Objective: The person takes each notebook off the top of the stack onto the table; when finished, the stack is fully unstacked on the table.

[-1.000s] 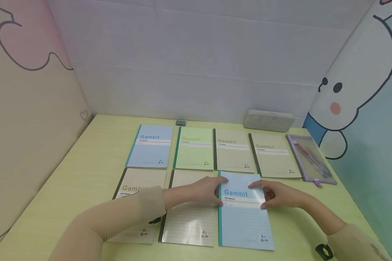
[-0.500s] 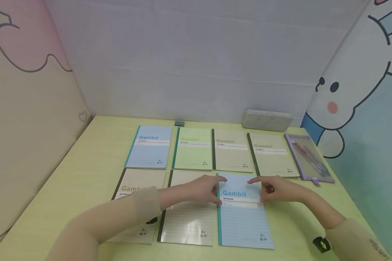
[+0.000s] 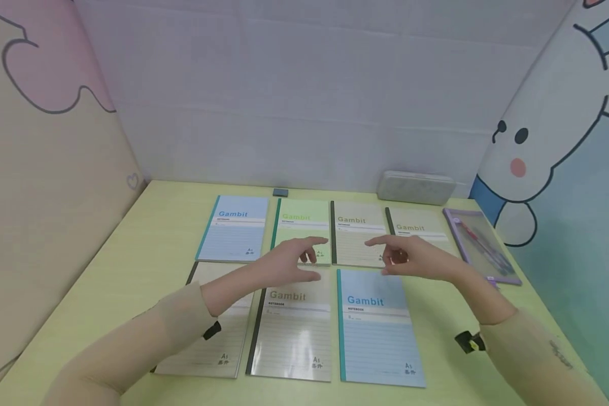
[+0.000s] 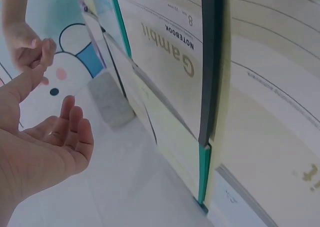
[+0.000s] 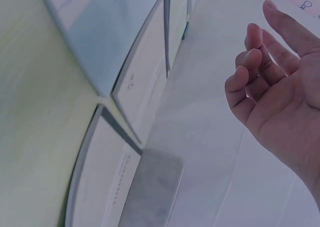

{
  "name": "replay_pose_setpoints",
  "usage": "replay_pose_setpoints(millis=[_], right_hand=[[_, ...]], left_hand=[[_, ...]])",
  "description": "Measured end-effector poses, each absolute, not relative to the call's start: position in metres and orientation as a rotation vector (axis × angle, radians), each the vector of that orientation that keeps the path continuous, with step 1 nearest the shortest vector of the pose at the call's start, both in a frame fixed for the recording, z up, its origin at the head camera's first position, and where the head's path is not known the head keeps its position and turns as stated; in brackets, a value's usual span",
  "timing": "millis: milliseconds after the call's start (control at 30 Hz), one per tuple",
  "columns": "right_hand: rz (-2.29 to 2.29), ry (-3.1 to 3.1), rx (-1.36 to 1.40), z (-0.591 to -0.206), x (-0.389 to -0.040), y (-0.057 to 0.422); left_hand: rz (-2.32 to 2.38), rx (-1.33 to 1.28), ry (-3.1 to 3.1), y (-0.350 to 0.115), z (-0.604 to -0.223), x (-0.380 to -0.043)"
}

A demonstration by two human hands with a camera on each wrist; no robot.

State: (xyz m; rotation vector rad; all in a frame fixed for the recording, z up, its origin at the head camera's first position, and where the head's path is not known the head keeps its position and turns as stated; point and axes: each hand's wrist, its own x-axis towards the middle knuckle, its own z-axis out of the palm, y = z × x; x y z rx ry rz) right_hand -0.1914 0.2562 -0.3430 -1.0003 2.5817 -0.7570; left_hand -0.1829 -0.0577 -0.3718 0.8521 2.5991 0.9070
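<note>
In the head view my left hand [image 3: 286, 262] hovers over the beige notebook [image 3: 291, 338] in the middle of the front row, holding nothing. My right hand [image 3: 418, 256] is raised just past the upper right corner of the blue notebook [image 3: 378, 349], also holding nothing. Both index fingers point inward, with a gap between the hands. The left wrist view shows the left hand [image 4: 45, 152] with loosely bent fingers, well off the notebook covers. Bent, relaxed fingers show on the right hand [image 5: 280, 82] in the right wrist view too. Another beige notebook [image 3: 203, 344] lies front left, partly under the left forearm.
Behind lies a row of notebooks: blue [image 3: 233, 234], green [image 3: 296, 211], beige [image 3: 355, 242] and a second beige one [image 3: 418, 217], partly hidden. A purple-edged mesh pouch [image 3: 479, 242] with pens lies right. A grey case [image 3: 416, 187] and small dark block [image 3: 280, 192] stand by the wall.
Both hands have let go of the front blue notebook's sides and lifted up and away from it, the left one also shifting left. The notebook stays flat in its place.
</note>
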Motion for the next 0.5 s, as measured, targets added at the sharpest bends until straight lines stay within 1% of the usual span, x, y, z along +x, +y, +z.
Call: replay_pose_setpoints(millis=[267,500], right_hand=[[-0.787,2.66,-1.202,-0.329,-0.207,0.221],[-0.908,2.726,-1.159,-0.325,-0.222,0.191]], left_hand=[[0.989,0.798,2.748,-0.105,-0.361,-0.192],[1.051,0.699,2.866,-0.145,-0.353,-0.204]])
